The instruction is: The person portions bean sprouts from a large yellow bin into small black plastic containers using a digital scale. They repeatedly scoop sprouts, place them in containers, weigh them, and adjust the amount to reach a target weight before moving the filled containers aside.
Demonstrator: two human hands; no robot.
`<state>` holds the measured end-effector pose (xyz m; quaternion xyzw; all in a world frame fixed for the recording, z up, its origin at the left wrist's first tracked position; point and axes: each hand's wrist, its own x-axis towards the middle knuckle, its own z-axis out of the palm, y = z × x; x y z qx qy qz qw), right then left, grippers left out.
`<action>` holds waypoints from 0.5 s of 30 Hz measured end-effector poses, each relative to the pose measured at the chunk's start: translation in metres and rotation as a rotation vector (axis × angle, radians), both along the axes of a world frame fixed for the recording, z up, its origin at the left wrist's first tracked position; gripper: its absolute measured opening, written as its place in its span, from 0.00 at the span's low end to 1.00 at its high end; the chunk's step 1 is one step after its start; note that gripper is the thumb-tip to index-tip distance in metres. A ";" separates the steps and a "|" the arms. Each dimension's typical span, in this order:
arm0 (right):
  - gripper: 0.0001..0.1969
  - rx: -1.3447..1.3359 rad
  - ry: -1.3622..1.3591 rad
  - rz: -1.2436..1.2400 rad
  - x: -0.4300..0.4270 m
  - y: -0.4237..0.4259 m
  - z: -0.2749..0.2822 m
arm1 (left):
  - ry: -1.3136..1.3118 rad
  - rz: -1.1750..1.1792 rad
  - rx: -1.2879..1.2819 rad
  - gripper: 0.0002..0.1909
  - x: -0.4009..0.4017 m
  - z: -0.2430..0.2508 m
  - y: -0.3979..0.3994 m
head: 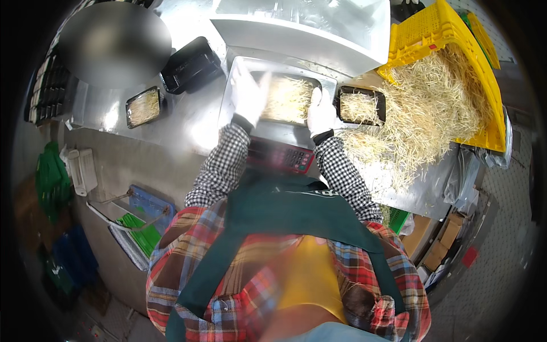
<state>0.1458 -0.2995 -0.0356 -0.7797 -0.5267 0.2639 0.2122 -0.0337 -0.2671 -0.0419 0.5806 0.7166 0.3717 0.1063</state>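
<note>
A black plastic tray of pale bean sprouts (pixel 288 99) rests on the steel platform of a weighing scale (pixel 230 92). My left hand (pixel 250 95), in a white glove and blurred by motion, is at the tray's left side with its thumb and fingers apart. Whether it touches the rim is hard to tell. At the right side, my gloved right hand (pixel 321 112) grips the tray's edge, thumb over the rim by the sprouts. The scale's red keypad panel (pixel 280 154) faces me below the tray.
Loose sprouts (pixel 427 107) spill from a tipped yellow crate (pixel 483 85) at right, beside a smaller filled tray (pixel 360 105). Another filled tray (pixel 144 107) lies left, near stacked black trays (pixel 192 64). A metal shelf (pixel 299 40) stands behind the scale.
</note>
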 end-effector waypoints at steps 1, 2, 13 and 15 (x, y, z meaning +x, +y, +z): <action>0.27 0.004 0.079 0.043 0.001 0.002 0.002 | -0.169 -0.004 -0.154 0.23 -0.019 -0.020 0.012; 0.27 -0.001 0.108 0.055 0.005 0.004 -0.003 | -0.692 -0.005 -0.236 0.18 -0.031 -0.028 0.014; 0.29 0.577 -0.243 0.543 -0.044 0.054 0.056 | -1.172 0.251 -0.136 0.26 -0.050 -0.002 -0.037; 0.28 0.484 -0.387 0.659 -0.071 0.068 0.036 | -1.547 0.007 -0.132 0.20 -0.053 -0.049 -0.083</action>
